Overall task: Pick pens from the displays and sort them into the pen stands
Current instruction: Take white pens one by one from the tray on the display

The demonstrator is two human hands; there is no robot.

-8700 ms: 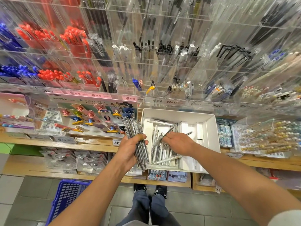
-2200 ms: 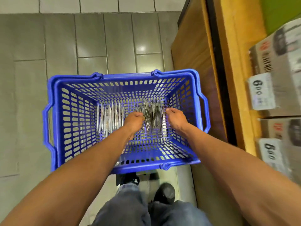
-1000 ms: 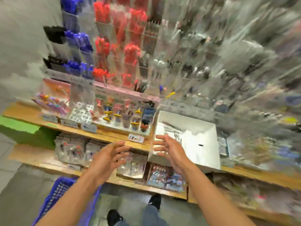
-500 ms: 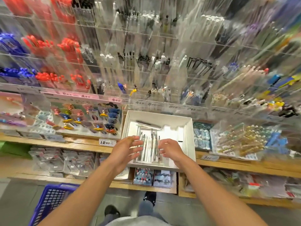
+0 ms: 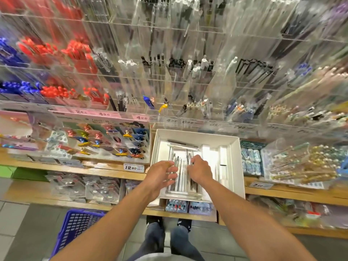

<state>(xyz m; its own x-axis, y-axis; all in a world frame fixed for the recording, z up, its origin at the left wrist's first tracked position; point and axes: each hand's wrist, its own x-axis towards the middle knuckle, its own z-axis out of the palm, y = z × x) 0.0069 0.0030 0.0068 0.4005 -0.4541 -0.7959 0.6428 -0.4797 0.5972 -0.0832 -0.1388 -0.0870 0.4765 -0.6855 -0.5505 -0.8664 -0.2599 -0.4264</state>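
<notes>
A white cardboard box point(image 5: 235, 159) sits on the wooden shelf, holding several silver pens point(image 5: 182, 178) that lie lengthwise in its left half. My left hand point(image 5: 161, 174) hovers at the box's left edge, fingers spread, fingertips touching the pens. My right hand point(image 5: 200, 170) is over the pens, fingers curled down among them; whether they grip one is hidden. Above, clear acrylic pen stands point(image 5: 188, 81) fill the wall, with red pens point(image 5: 79, 53) and blue pens point(image 5: 17, 87) at the left.
A blue plastic basket point(image 5: 79, 228) stands on the tiled floor at my lower left, beside my feet. Character pen displays point(image 5: 105, 142) sit left of the box, gold-capped pens point(image 5: 305, 166) to its right. Packaged goods fill the lower shelf point(image 5: 84, 189).
After laying pens in the basket, I turned back to the shelf. In the last half second both hands dropped from the box's front edge onto the silver pens.
</notes>
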